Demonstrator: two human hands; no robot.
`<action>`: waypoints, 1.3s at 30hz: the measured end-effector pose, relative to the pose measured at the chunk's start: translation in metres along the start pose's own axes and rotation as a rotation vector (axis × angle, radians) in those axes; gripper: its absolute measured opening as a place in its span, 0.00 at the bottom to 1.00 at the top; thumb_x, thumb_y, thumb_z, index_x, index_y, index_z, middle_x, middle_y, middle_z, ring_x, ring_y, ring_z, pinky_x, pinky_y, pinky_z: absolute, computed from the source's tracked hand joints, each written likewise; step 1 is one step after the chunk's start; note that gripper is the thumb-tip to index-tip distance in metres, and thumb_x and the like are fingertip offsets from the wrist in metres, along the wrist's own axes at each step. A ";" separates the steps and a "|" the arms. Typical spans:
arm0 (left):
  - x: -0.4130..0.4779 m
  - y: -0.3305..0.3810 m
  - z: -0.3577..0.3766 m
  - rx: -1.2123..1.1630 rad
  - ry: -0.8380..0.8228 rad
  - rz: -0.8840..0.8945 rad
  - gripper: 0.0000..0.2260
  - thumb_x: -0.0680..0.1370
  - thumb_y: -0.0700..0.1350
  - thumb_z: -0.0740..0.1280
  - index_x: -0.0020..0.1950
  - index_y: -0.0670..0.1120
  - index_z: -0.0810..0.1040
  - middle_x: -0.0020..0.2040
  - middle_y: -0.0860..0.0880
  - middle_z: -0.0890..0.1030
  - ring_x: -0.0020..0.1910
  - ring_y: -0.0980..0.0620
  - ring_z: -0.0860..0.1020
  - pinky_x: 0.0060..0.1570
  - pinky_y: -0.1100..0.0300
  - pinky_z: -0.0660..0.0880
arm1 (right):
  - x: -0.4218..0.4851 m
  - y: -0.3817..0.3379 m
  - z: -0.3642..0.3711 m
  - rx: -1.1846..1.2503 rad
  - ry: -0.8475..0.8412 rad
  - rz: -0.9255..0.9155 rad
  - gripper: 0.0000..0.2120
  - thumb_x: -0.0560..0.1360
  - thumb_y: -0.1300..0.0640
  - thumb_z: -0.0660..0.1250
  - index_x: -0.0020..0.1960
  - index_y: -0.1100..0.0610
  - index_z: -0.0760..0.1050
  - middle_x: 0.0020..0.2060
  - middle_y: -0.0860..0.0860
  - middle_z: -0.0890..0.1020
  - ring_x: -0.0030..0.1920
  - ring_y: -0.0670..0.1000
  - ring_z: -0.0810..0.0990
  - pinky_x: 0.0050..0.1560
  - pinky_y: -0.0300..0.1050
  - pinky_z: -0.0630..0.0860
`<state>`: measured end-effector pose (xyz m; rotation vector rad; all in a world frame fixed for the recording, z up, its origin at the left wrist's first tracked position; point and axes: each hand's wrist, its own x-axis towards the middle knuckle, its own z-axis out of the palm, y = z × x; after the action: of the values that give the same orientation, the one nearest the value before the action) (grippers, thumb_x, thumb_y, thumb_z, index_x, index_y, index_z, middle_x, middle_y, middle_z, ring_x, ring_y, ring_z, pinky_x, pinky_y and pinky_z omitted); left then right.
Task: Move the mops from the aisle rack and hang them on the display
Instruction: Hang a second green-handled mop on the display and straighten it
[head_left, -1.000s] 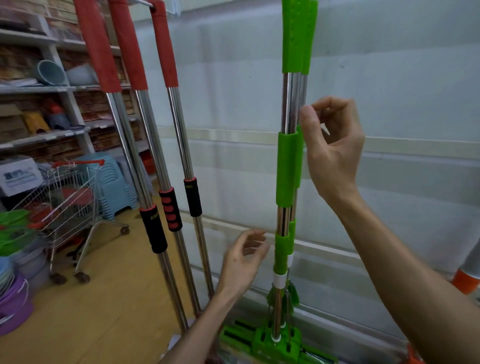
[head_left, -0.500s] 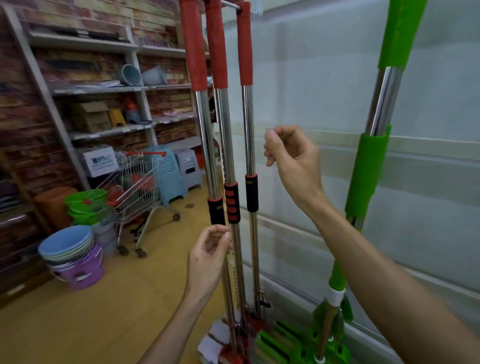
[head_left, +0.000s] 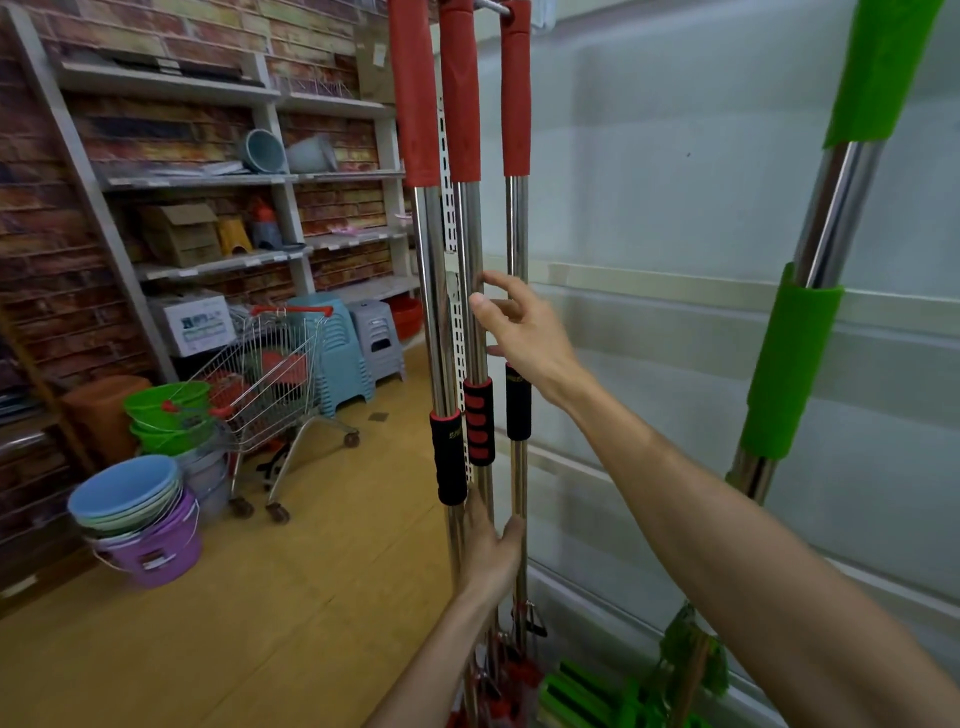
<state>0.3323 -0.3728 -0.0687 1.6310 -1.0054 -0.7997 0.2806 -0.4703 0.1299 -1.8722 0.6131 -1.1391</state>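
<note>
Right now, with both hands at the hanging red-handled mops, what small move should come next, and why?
Probably close the right hand round the steel pole of the middle red-handled mop. Its fingers are spread and hold nothing, right beside that pole, and the left hand rests low against the poles, where it could steady the mop for lifting off.

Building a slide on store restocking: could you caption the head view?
Reaching for three hanging red-handled mops: left hand low on the shafts, right hand open at mid-height; green-handled mop at right.
</note>
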 end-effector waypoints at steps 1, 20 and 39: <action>0.006 0.000 0.002 -0.002 0.015 -0.003 0.34 0.85 0.47 0.60 0.83 0.51 0.39 0.83 0.53 0.45 0.82 0.50 0.48 0.78 0.55 0.49 | 0.004 0.000 0.001 0.000 -0.006 0.000 0.23 0.83 0.48 0.64 0.76 0.50 0.68 0.69 0.55 0.79 0.67 0.54 0.79 0.62 0.57 0.81; 0.064 0.001 0.016 -0.056 0.277 0.090 0.23 0.87 0.45 0.54 0.82 0.48 0.55 0.80 0.46 0.62 0.80 0.45 0.59 0.74 0.53 0.59 | 0.032 0.014 -0.006 -0.041 0.012 0.001 0.19 0.83 0.50 0.65 0.73 0.51 0.71 0.55 0.58 0.85 0.54 0.56 0.85 0.51 0.62 0.85; 0.045 0.035 0.009 0.136 0.218 0.059 0.27 0.85 0.48 0.61 0.81 0.43 0.58 0.79 0.43 0.64 0.78 0.42 0.64 0.75 0.45 0.63 | -0.007 0.018 -0.043 0.049 0.108 0.100 0.11 0.85 0.52 0.62 0.63 0.55 0.75 0.51 0.51 0.83 0.50 0.51 0.85 0.55 0.55 0.84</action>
<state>0.3362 -0.4217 -0.0381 1.7530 -0.9636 -0.5099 0.2398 -0.4919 0.1216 -1.7275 0.7245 -1.1848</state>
